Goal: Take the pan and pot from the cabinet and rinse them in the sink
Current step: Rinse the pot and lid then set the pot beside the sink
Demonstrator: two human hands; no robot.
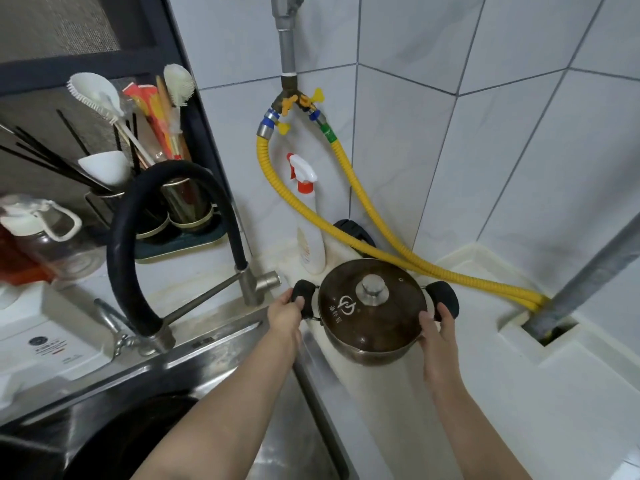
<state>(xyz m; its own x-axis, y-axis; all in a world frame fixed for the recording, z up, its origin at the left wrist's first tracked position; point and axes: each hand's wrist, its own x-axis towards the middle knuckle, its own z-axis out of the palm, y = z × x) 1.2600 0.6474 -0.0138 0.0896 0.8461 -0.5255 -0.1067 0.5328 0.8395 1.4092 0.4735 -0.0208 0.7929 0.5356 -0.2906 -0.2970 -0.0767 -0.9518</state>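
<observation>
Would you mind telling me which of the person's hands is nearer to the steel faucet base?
Left. The left hand grips the pot handle just right of the faucet base; the right hand holds the pot's far handle, beyond the lid.

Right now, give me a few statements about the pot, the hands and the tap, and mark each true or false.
1. The pot has its lid on. True.
2. The left hand grips a black pot handle. True.
3. The pot sits inside the sink. False: it is over the white counter beside the sink.
4. Water runs from the black faucet. False: no water shows.
5. The right hand is at the pot's right side. True.
</observation>
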